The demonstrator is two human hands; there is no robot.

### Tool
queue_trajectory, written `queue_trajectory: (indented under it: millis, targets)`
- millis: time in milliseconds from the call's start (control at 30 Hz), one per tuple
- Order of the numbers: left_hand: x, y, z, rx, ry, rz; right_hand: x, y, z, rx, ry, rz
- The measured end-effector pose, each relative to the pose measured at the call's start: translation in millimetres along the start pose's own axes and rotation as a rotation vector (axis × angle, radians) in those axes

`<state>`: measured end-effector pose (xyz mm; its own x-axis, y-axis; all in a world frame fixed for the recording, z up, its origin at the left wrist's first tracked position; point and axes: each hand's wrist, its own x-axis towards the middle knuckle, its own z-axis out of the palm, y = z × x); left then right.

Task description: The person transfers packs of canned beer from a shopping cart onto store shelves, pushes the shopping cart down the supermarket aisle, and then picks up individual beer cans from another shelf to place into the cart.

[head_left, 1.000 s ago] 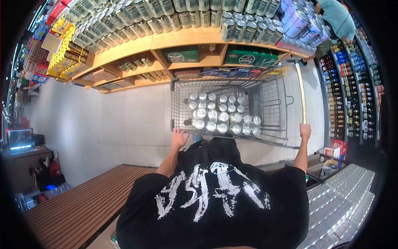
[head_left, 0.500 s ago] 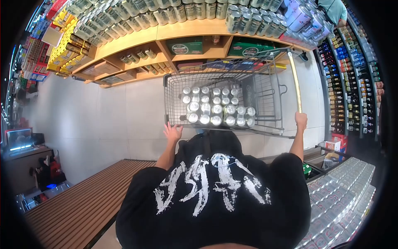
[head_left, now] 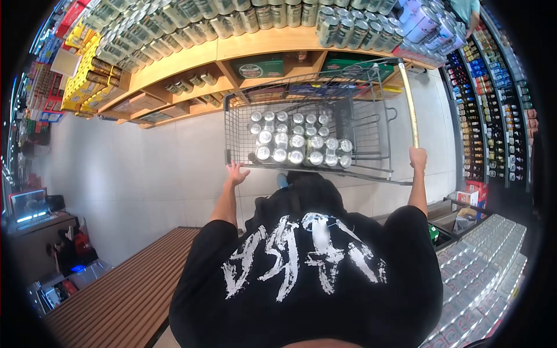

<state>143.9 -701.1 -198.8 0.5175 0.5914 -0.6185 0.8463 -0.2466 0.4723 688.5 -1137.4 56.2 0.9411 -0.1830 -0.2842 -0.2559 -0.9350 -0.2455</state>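
Observation:
A grey wire shopping cart (head_left: pixel 272 168) stands sideways in front of me with several silver-topped cans (head_left: pixel 297 141) packed together in its basket. My right hand (head_left: pixel 418 158) is closed around the near end of the cart's pale yellowish handle bar (head_left: pixel 408 101). At the basket's near left corner is my left hand (head_left: pixel 236 173), thumb held out and fingers apart. Its fingertips meet the cart's lower rim in the view; whether they press on it I cannot tell.
Beyond the cart runs a wooden shelf unit (head_left: pixel 223 52) stacked with cans. Bottle racks (head_left: pixel 484 116) stand at right. A slatted wooden surface (head_left: pixel 122 284) lies at lower left, and stacked can packs (head_left: pixel 470 284) at lower right. Another person (head_left: pixel 467 14) is at top right.
The cart appears slightly higher and further left in view. My left hand has moved up and left to the cart's corner. My right hand stays around the handle.

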Motion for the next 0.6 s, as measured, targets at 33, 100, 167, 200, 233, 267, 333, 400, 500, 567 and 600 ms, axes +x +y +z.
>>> queue_trajectory:
  millis: [33,100,167,200,233,267,333,400,500,567,600]
  targets:
    - [8,-1,1,0.009,0.010,0.000,2,1,2,0.005,0.005,-0.002]
    - [22,0,-4,0.016,-0.040,-0.015,5,-5,5,0.014,0.014,-0.019]
    - [28,4,-12,0.024,-0.036,-0.018,3,-15,1,0.026,-0.008,-0.012]
    - [35,0,-17,0.028,-0.028,-0.015,1,-22,3,0.037,-0.023,-0.007]
    - [43,-5,-17,0.030,-0.023,-0.009,0,-27,4,0.034,-0.018,-0.004]
    - [49,-9,-12,0.029,-0.025,-0.003,0,-30,4,0.026,-0.011,0.001]
    - [46,-5,-14,-0.002,0.073,0.035,1,-36,4,0.010,-0.005,0.008]
    - [46,-4,-20,-0.033,0.146,0.082,1,-43,4,-0.005,-0.012,0.009]
    - [55,2,-27,-0.047,0.099,-0.062,0,-53,3,0.030,-0.046,0.039]
    - [59,5,-34,-0.017,0.048,-0.150,4,-52,7,0.006,-0.025,0.015]
    - [60,6,-36,-0.020,0.039,-0.155,7,-53,9,-0.004,-0.015,0.003]
